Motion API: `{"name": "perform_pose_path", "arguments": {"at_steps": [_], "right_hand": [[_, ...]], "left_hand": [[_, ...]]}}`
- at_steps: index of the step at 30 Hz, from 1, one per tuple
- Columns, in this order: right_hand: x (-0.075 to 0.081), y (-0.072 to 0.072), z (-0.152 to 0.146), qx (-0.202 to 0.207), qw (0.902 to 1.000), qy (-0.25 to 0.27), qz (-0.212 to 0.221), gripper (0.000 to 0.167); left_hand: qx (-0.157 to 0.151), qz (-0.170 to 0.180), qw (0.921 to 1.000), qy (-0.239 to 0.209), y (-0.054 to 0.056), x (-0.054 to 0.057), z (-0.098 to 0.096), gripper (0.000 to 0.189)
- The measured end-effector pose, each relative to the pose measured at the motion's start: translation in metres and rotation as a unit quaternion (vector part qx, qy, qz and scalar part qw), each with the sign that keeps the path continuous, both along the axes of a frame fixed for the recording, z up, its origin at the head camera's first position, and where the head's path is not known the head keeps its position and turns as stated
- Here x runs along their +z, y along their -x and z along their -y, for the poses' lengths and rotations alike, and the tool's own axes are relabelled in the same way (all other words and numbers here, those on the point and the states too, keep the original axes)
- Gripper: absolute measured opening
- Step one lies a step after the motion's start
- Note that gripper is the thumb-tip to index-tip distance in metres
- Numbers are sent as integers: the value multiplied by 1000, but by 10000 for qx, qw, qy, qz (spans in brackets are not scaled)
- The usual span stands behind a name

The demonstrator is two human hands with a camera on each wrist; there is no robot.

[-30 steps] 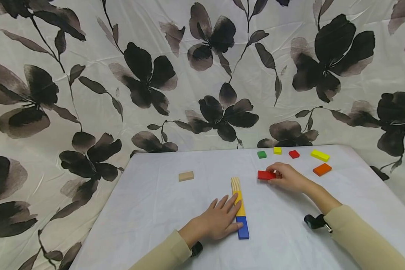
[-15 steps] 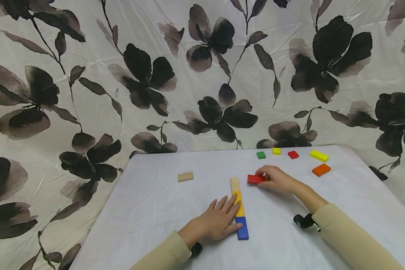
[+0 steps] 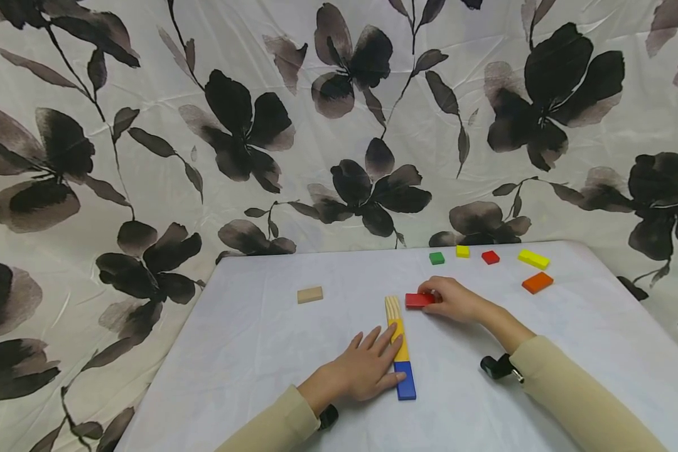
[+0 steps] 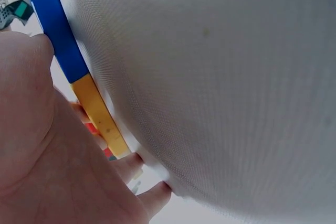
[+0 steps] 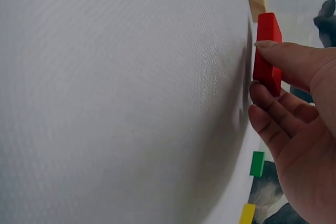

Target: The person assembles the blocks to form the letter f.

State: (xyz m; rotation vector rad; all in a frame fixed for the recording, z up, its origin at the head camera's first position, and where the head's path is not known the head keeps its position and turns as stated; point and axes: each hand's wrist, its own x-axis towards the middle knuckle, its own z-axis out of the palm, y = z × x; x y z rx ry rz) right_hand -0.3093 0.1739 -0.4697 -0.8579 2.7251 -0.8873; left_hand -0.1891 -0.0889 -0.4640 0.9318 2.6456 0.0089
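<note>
A blue block (image 3: 406, 381), a yellow block (image 3: 401, 344) and a pale wooden piece (image 3: 392, 307) lie end to end in a line on the white table. My left hand (image 3: 361, 371) rests on this row, fingers spread and straight, with the thumb on the blue block and fingertips at the yellow one. In the right wrist view a red block (image 5: 268, 51) is pinched between the thumb and fingers of my right hand (image 5: 304, 135). The head view has this red block just right of the pale piece's far end, apart from it.
A plain wooden block (image 3: 309, 295) lies on the left of the white table (image 3: 248, 351). Along the back right are a green block (image 3: 437, 258), a small yellow block (image 3: 462, 252), a small red block (image 3: 490, 257), a long yellow block (image 3: 533, 259) and an orange block (image 3: 537, 282).
My right hand has moved left with the red block, bringing it close to the row's far end. My left hand has stayed in place on the row.
</note>
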Motion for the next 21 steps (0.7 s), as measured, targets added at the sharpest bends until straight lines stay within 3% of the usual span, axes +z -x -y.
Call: {"name": "perform_pose_path", "arguments": {"at_steps": [21], "right_hand": [[-5, 10, 16, -15, 9997, -232, 32, 36]], "left_hand": [[-4, -14, 10000, 34, 0, -1, 0, 76]]}}
